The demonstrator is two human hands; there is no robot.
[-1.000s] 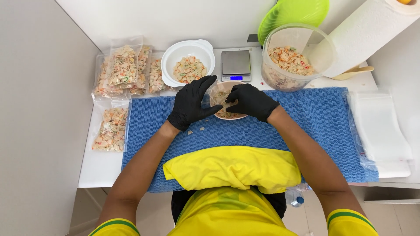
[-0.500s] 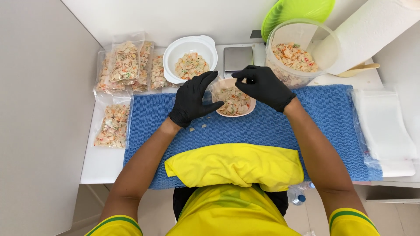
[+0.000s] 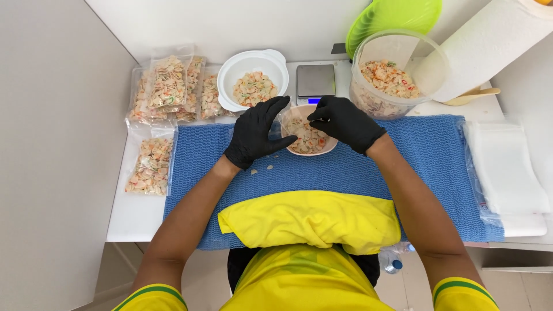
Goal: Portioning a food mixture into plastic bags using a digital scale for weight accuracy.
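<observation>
Left hand steadies the small bowl with spread fingers; right hand pinches pieces inside; more could spill onto the blue mat

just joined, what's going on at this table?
A person in black gloves works over a small bowl of mixed snack pieces on a blue mat. The left hand rests against the bowl's side; the right hand reaches into it from above, fingers pinched. A few loose pieces lie on the mat. Behind sit a white bowl, a small scale and a large clear tub of the same mix. Filled bags lie at the left.
</observation>
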